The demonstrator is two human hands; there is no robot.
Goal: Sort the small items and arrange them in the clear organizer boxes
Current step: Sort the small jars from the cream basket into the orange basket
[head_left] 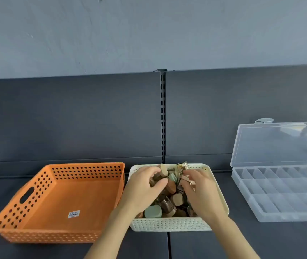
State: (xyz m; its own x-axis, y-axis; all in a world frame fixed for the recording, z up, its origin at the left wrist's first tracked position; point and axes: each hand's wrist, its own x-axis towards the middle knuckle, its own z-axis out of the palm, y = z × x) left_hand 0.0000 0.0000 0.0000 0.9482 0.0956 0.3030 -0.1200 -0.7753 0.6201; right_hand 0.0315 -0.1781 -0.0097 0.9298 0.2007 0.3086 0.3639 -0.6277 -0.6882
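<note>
Baskets: 2 in all, 1 orange basket (85,171) and 1 white basket (169,224).

Organizer box (279,202): 1, clear. Its compartments form 3 rows. The number per row cannot be counted, as the box runs past the frame edge.

Hands: 2, the left hand (141,191) and the right hand (203,195).

Label (73,214): 1, inside the orange basket.

Small items (177,200): one heap in the white basket. Overlap and the hands prevent an exact total. Countable within it are 2 pale green lids (152,211) and 1 clear vial (183,166).
</note>
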